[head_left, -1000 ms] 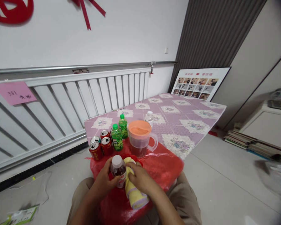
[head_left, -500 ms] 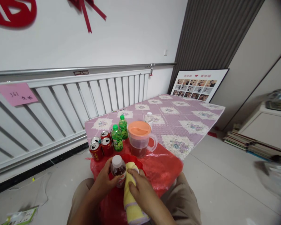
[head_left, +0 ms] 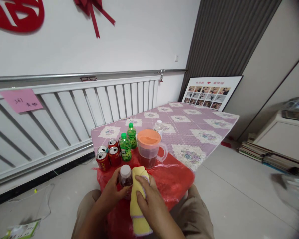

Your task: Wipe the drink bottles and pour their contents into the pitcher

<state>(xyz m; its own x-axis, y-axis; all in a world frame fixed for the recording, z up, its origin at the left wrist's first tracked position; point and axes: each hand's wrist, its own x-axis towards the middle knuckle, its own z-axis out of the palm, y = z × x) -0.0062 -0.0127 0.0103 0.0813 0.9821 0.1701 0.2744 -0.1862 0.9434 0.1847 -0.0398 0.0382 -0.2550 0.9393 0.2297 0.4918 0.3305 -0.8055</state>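
Note:
My left hand (head_left: 115,187) is wrapped round a bottle (head_left: 126,181) with a white cap and dark contents, upright above the red plastic sheet (head_left: 173,179). In my right hand (head_left: 150,196) is a folded yellow cloth (head_left: 138,207) with a pale purple edge, its upper end against the right side of the bottle. Part of something red shows just behind the cloth, mostly covered. Beyond my hands stands a clear pitcher (head_left: 147,156) with an orange lid. Two green-capped bottles (head_left: 125,151) stand left of the pitcher.
Several drink cans (head_left: 103,161), mostly red, cluster at the sheet's left. A white-capped bottle (head_left: 158,126) stands behind the pitcher. A purple floral cloth (head_left: 180,118) covers the surface behind. A white radiator (head_left: 102,103) runs along the wall; a photo board (head_left: 206,93) leans at the back right.
The yellow cloth in my right hand has risen slightly along the bottle's right side and covers more of the red thing behind it. My left hand keeps its grip; the view has shifted slightly.

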